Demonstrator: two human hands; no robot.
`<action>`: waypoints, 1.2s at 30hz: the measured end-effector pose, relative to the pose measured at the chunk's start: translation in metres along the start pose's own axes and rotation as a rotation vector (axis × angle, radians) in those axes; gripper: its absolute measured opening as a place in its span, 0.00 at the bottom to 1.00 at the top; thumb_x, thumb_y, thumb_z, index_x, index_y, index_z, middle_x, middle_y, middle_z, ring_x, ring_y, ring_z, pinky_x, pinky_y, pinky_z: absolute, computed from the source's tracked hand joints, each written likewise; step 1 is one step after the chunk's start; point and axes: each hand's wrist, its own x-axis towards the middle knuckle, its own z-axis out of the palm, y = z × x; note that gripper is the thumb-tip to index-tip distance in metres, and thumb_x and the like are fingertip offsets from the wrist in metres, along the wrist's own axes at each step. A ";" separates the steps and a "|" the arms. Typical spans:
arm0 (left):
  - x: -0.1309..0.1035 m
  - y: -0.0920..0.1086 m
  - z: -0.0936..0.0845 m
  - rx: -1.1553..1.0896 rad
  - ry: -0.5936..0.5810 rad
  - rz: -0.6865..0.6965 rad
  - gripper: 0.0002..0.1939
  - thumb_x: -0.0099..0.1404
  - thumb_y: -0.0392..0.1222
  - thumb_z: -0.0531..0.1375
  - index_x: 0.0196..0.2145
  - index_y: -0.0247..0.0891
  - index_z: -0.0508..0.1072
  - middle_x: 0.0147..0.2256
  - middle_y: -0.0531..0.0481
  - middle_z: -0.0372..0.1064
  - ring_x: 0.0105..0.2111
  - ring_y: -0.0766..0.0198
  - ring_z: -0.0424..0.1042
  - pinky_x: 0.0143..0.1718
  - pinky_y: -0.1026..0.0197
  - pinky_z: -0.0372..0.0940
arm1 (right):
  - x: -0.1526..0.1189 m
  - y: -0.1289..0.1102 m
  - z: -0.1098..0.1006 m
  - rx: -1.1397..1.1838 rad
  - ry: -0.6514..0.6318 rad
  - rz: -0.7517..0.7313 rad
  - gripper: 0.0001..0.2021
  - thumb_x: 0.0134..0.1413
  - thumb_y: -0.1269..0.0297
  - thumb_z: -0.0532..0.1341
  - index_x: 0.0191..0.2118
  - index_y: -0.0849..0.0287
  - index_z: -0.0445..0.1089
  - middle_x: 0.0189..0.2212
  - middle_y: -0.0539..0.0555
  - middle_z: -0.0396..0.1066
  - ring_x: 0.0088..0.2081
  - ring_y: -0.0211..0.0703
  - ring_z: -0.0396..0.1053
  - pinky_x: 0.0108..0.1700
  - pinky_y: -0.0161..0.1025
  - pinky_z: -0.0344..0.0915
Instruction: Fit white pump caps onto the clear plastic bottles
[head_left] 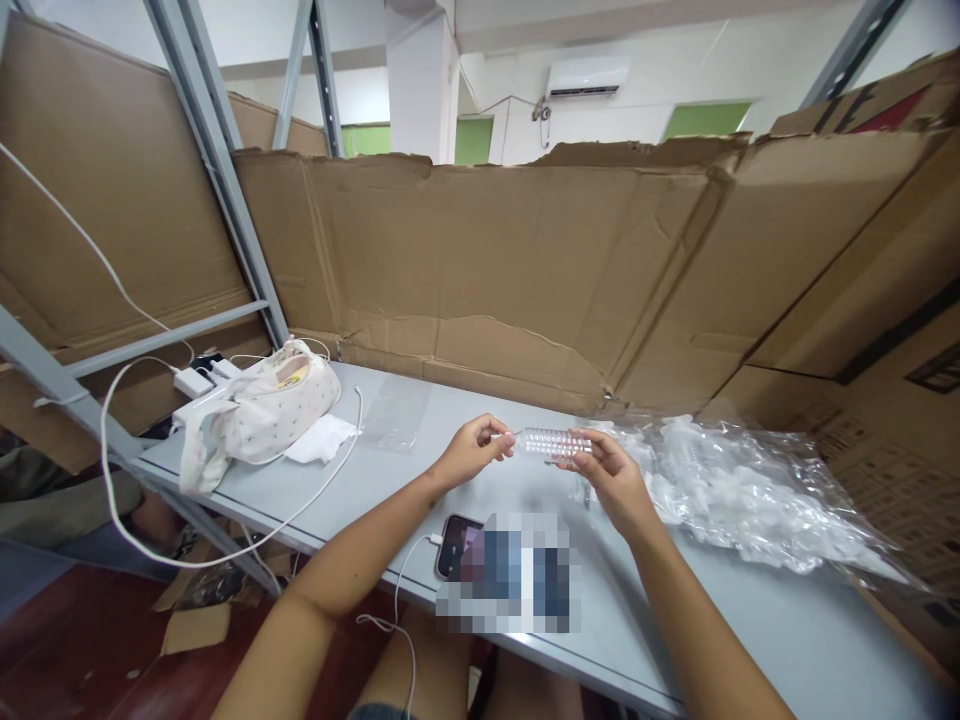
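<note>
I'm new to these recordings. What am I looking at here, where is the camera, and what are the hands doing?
There is no machine here: a person works with two bare hands. The single picture comes from a camera worn on the person's head, looking forward and down, so both arms reach in from the bottom edge.

The left hand and right hand hold a small clear ribbed tube between them, one at each end, above a grey table.

On the table to the right lies a clear plastic bag of pale small parts, too blurred to name. To the left sit a white cloth pouch, a white tissue and a white cable. Near the person lies a phone, plugged in, partly pixelated. Cardboard sheets wall the table in.
</note>
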 end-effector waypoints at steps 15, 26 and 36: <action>0.000 0.002 -0.002 0.016 0.045 -0.044 0.19 0.60 0.57 0.55 0.35 0.35 0.62 0.28 0.50 0.69 0.23 0.72 0.66 0.23 0.68 0.54 | -0.002 -0.002 0.002 -0.020 -0.005 -0.025 0.20 0.44 0.54 0.67 0.44 0.51 0.66 0.44 0.53 0.69 0.41 0.47 0.71 0.46 0.48 0.71; 0.000 -0.003 0.000 0.032 0.092 0.026 0.19 0.55 0.49 0.63 0.39 0.37 0.63 0.38 0.48 0.66 0.33 0.69 0.67 0.29 0.68 0.59 | 0.000 0.002 0.002 -0.055 0.029 -0.015 0.19 0.46 0.53 0.66 0.43 0.51 0.66 0.40 0.53 0.71 0.41 0.46 0.71 0.46 0.46 0.70; 0.002 -0.006 -0.005 0.084 -0.019 0.029 0.15 0.58 0.50 0.59 0.34 0.35 0.64 0.32 0.50 0.66 0.27 0.71 0.64 0.29 0.67 0.58 | 0.001 0.002 0.001 -0.042 0.037 0.016 0.20 0.44 0.53 0.67 0.45 0.51 0.67 0.44 0.53 0.70 0.43 0.46 0.69 0.47 0.45 0.69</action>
